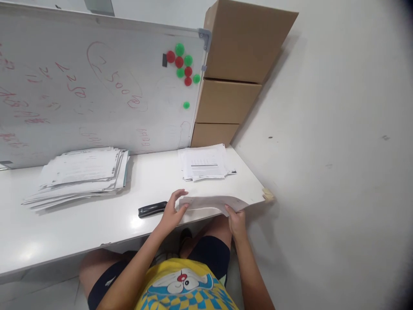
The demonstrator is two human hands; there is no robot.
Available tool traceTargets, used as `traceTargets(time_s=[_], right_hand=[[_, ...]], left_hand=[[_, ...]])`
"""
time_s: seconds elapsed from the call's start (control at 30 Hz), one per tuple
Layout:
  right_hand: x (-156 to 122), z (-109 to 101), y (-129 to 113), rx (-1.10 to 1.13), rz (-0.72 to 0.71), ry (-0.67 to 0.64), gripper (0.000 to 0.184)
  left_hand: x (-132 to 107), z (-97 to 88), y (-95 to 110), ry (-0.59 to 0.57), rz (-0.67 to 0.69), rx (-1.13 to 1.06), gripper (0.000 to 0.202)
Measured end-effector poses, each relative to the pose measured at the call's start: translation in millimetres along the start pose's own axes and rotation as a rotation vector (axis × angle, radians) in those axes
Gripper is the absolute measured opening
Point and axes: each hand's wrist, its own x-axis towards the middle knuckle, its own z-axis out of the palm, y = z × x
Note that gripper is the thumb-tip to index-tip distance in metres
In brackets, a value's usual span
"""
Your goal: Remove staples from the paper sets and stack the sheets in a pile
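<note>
Pinching of the paper is noted at its right end, where it is gripped between the thumb and curled fingers of the right hand. At its left end, the left hand is found with thumb and fingers spread; the thumb appears to be laid against the paper, but whether pressure is applied cannot be told. The paper is held at the near edge of the surface, on the near side of the smaller paper pile, and is seen almost edge-on, bowed toward its right end.

For sound handling, both ends should be supported evenly and kept level. Light thumb pressure is advised at the right, where the bend is sharpest and a crease could be left. The left hand should be kept clear of the black tool just beside it.

Limits of inspection are recorded as follows. The right end of the black tool is covered by the left hand, so its type cannot be confirmed. Some fingers of the right hand are hidden. Whether one sheet or several are held cannot be determined. Print on the larger paper pile is illegible, and the whiteboard is cut off at left.
</note>
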Motion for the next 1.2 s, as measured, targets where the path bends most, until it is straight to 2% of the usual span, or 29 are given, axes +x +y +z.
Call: traceTargets(time_s=[0.07, 0.17, 0.27, 0.47, 0.53, 0.63, 0.73, 0.77, 0.87, 0.93, 1.03, 1.2], right_hand=[[1.3, 4.5, 1.2, 0.037, -0.066, 0.010, 0.044], [0.9, 11.7, -3.1, 0.049, -0.150, -0.011, 0.047], [-1.2, 14.3, -9.0, -0.102, -0.124, -0.041, 0.042], [-10.7, 2.7, -12.8, -0.381, -0.092, 0.026, 0.026], [-14.9, -2.2, -12.8, -0.466, -0.084, -0.007, 0.027], [-19.8, -8.0, -12.8, -0.509, -0.055, -0.165, 0.037], [-19.4, -9.8, -11.3, -0.423, 0.061, -0.333, 0.044], [-18.2, -9.1, -10.2, -0.386, 0.105, -0.371, 0.044], [-13.5, -3.9, -6.4, -0.297, 0.192, -0.423, 0.044], [-10.7, -0.1, -5.2, -0.299, 0.219, -0.444, 0.041], [-7.8, 2.4, -6.7, -0.384, 0.206, -0.477, 0.037], [-6.9, -3.7, -11.0, -0.523, 0.168, -0.499, 0.036]], left_hand=[[-1.8, 7.9, -3.9, 0.035, -0.004, -0.028, 0.024], [-7.6, 17.2, -8.1, 0.108, 0.003, -0.041, 0.022], [-17.8, 26.0, -9.1, 0.191, 0.036, -0.065, 0.022], [-39.9, 36.1, -14.5, 0.174, 0.156, -0.097, 0.023], [-45.5, 33.3, -17.0, 0.165, 0.168, -0.056, 0.024], [-53.9, 18.3, -17.5, 0.224, 0.212, 0.046, 0.030], [-57.1, -12.2, -16.6, 0.361, 0.242, 0.216, 0.038], [-55.8, -24.6, -17.2, 0.342, 0.241, 0.307, 0.038], [-46.9, -59.6, -23.8, 0.106, 0.191, 0.638, 0.043], [-41.4, -75.4, -31.8, -0.004, 0.142, 0.786, 0.047], [-39.1, -85.4, -44.3, -0.051, 0.132, 0.824, 0.041], [-42.2, -85.6, -53.1, -0.074, 0.140, 0.777, 0.025]])
